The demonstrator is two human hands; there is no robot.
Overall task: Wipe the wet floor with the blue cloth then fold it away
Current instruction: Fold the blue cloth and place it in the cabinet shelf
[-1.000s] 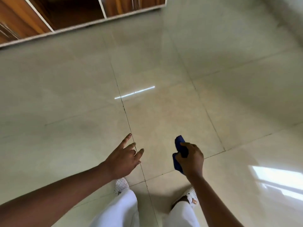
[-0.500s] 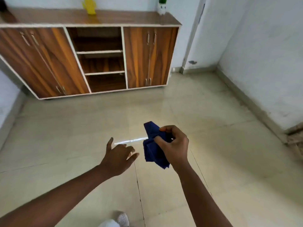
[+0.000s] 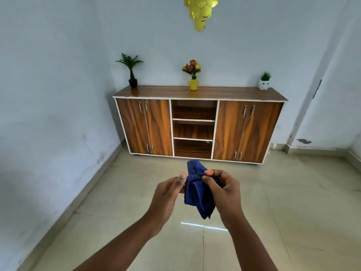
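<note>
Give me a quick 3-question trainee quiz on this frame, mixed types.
1. True or false: the cloth lies on the floor.
2. Which hands hold the cloth? A) left only B) right only C) both
3. Fill in: the yellow vase stands on top of the ____, between two potted plants.

Key
1. False: it is held in the air.
2. C: the left hand and the right hand each pinch it near its upper part.
3. Cabinet.
</note>
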